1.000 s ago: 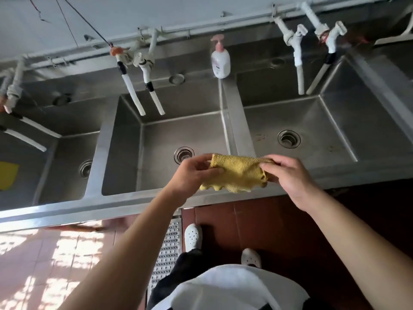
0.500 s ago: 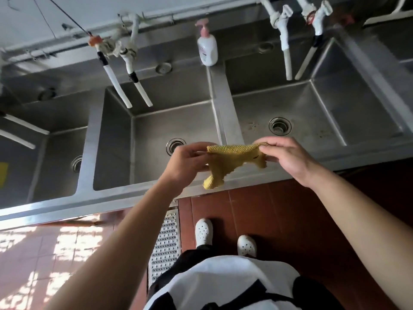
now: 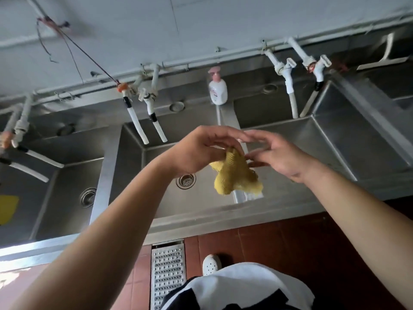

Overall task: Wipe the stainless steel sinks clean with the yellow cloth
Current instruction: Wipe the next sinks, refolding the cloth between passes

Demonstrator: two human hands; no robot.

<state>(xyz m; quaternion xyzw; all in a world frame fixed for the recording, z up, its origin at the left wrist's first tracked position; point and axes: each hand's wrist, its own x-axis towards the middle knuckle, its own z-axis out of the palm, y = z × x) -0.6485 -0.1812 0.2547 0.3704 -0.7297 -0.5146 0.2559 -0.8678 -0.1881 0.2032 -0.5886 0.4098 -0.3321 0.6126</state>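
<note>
The left hand (image 3: 201, 151) pinches the top of the yellow cloth (image 3: 234, 175), which hangs bunched straight down over the middle sink (image 3: 201, 202), while the right hand (image 3: 277, 155), fingers (image 3: 257, 136) spread loose, just touches its right edge.

The left hand (image 3: 201, 151) pinches the yellow cloth (image 3: 234, 175), which hangs bunched above the middle sink (image 3: 201, 198). The right hand (image 3: 279, 157), fingers spread, touches the cloth's top. A soap bottle (image 3: 218, 89) stands behind.
</note>
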